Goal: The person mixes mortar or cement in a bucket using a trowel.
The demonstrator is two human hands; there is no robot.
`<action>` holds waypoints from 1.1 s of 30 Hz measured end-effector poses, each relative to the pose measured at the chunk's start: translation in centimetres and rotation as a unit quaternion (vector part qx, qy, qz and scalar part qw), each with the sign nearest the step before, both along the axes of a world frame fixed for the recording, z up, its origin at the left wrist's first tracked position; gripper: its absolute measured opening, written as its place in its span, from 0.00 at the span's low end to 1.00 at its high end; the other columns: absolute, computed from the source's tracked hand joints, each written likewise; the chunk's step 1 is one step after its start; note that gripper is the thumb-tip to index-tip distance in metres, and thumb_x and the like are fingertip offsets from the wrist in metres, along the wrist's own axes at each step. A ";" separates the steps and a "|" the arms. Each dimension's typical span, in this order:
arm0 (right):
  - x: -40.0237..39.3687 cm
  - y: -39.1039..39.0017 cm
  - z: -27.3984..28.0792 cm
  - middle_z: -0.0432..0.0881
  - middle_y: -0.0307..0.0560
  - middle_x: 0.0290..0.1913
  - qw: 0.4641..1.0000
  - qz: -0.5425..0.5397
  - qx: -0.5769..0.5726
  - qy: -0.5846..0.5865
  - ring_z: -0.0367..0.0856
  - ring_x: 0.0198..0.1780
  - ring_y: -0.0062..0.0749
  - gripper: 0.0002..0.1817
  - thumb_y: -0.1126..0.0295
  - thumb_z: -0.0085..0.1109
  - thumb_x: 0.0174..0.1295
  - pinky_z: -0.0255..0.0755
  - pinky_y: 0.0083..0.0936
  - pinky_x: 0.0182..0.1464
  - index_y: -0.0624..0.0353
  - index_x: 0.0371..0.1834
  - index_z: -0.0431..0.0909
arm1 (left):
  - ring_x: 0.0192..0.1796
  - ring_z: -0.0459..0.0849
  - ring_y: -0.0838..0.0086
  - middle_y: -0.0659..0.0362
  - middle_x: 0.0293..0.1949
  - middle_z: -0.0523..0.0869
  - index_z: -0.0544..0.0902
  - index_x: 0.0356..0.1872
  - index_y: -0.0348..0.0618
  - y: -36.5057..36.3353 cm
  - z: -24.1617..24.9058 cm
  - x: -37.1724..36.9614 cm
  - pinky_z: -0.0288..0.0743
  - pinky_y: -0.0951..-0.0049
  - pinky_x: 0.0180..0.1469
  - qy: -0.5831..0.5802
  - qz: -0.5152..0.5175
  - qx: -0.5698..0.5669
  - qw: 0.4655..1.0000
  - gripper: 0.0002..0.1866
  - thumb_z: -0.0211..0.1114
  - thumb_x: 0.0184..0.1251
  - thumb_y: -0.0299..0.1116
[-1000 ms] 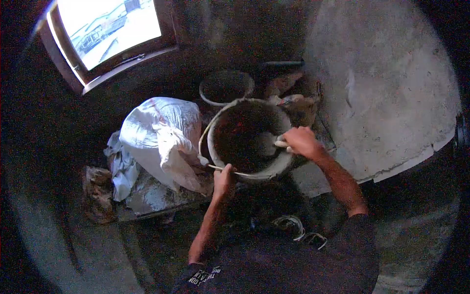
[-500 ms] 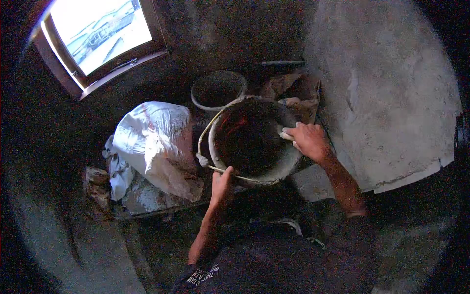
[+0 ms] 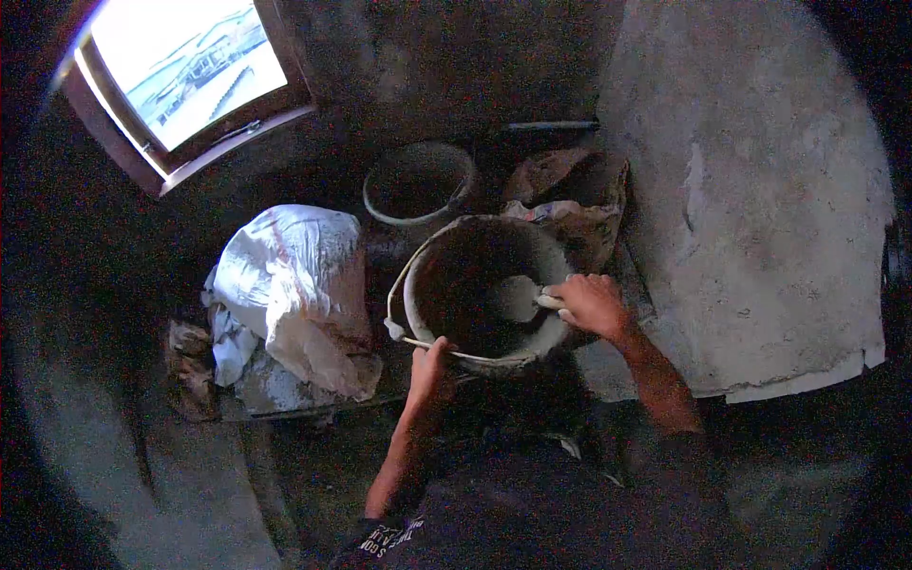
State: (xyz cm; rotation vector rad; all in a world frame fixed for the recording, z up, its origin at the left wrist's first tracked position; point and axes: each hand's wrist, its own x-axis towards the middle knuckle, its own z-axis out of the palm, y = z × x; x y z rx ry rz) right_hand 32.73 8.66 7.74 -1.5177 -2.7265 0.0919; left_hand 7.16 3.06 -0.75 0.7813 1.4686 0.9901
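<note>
The person's right grip (image 3: 591,306) is closed around the light-coloured handle of a tool (image 3: 551,302), whose pale, rounded blade sits inside the bucket (image 3: 410,302). The left grip (image 3: 432,375) is closed on the near-left rim, thumb over the bail (image 3: 397,293). The round bucket, grey-smeared and dark within, lies between both grips; the tool points left from the right one.

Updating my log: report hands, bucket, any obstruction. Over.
Left hand holding handle of bucket. Right hand holding tool inside bucket. White sack beside bucket, apparently not in the way.
</note>
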 end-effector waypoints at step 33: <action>-4.4 1.6 -3.4 0.71 0.51 0.20 0.999 0.016 0.036 -0.011 0.71 0.25 0.44 0.04 0.70 0.50 0.38 0.63 0.36 0.24 0.58 0.17 0.72 | 0.23 0.68 0.75 0.59 0.22 0.68 0.70 0.26 0.34 0.5 0.0 0.5 0.62 0.75 0.23 -0.134 -0.022 -0.023 0.990 0.14 0.49 0.46 0.37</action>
